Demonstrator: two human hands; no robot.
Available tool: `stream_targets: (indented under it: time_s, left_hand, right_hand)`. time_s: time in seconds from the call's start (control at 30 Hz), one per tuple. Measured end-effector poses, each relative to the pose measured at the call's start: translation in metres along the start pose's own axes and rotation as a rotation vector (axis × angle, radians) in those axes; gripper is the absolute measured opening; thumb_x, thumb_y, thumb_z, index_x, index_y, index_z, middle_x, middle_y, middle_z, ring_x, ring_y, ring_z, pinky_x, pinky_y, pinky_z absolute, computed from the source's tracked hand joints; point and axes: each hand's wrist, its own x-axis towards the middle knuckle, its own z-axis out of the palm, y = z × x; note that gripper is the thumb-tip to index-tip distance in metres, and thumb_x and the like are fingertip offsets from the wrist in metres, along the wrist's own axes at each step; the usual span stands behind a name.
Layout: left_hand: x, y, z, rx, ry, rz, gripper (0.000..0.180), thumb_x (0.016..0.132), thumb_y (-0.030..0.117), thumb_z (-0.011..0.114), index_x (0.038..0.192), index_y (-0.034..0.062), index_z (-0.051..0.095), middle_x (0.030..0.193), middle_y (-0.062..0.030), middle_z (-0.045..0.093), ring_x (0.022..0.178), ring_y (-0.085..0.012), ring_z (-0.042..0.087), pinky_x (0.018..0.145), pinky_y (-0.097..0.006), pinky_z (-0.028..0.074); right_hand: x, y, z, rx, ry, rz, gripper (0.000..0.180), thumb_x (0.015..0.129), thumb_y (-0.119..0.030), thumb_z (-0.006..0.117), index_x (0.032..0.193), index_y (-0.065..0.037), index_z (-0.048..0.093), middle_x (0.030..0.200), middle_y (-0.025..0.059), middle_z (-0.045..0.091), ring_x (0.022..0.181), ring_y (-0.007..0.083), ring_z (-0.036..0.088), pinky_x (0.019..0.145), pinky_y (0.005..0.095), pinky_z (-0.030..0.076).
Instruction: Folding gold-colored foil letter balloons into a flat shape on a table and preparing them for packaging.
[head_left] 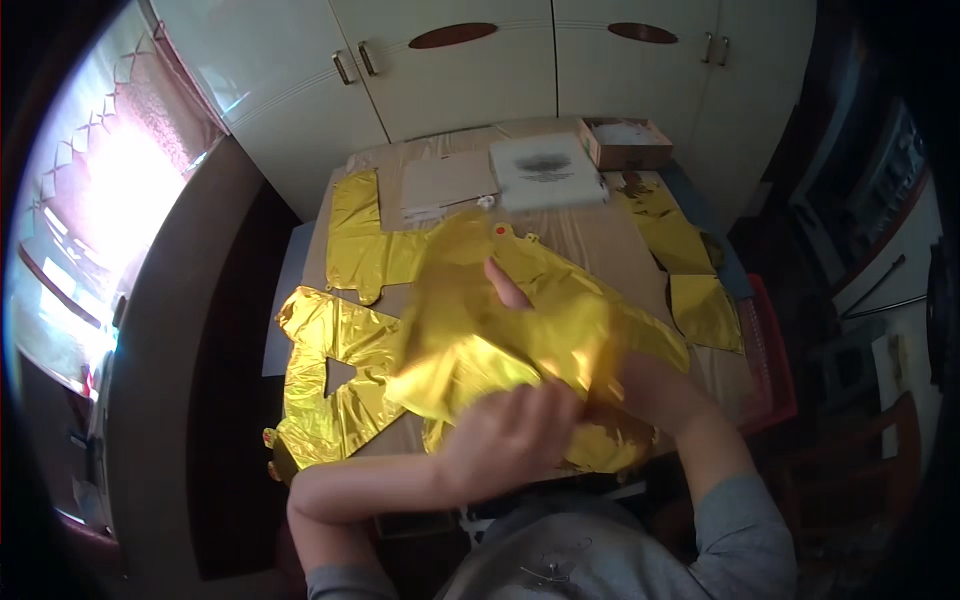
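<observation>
Left hand (512, 432) tight on one gold foil piece (465, 365); right hand (648, 385), grip unclear; one open box (632, 157)

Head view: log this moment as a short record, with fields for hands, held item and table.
Held item: wrinkled, shiny gold foil piece, blurred
Left hand: fingers curled on that piece
Right hand: at its right side, partly hidden, grip unclear
Surface: tan-covered table
Table left: flat, angular gold foil shapes
Table back: white rectangular package, open cardboard box
</observation>
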Motion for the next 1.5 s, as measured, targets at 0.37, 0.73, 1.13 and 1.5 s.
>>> stream_targets:
  time_s: [0.37,0.73,1.13,1.5]
  left_hand:
    - [0.004,0.105,0.087,-0.273,-0.095,0.048,0.015,0.078,0.022,0.062,0.074,0.01,0.054,0.064,0.0014,0.05,0.052,-0.0107,0.056,0.043,-0.025,0.043]
    - [0.0,0.101,0.096,-0.317,-0.09,0.116,0.017,0.074,0.021,0.062,0.083,0.0075,0.058,0.066,0.0014,0.051,0.056,-0.0112,0.058,0.049,-0.025,0.048]
    - [0.001,0.025,0.096,-0.637,-0.094,-0.187,0.041,0.083,0.036,0.071,0.11,0.0065,0.063,0.087,-0.0066,0.063,0.08,-0.0233,0.065,0.066,-0.035,0.054]
    - [-0.071,-0.102,0.167,-0.486,-0.326,-0.605,0.071,0.085,0.044,0.069,0.14,0.0061,0.045,0.149,-0.0197,0.04,0.14,-0.0394,0.033,0.111,-0.048,0.034]
  right_hand:
    - [-0.021,-0.011,-0.067,0.005,0.05,0.155,0.04,0.101,-0.029,0.045,0.13,-0.001,0.049,0.119,0.0116,0.062,0.107,0.0188,0.062,0.092,0.0362,0.051]
    - [-0.036,0.005,-0.094,-0.421,0.183,0.094,0.047,0.09,-0.001,0.062,0.134,0.002,0.045,0.112,0.0111,0.064,0.095,0.0153,0.065,0.082,0.0281,0.053]
    - [-0.036,-0.011,-0.109,-0.687,0.111,0.137,0.031,0.094,-0.002,0.057,0.125,-0.002,0.054,0.103,0.0026,0.065,0.086,0.0079,0.061,0.074,0.0217,0.049]
    - [-0.046,-0.015,-0.108,-0.542,0.023,-0.004,0.037,0.094,-0.003,0.058,0.13,0.001,0.051,0.108,0.0052,0.065,0.083,0.0089,0.06,0.07,0.024,0.047]
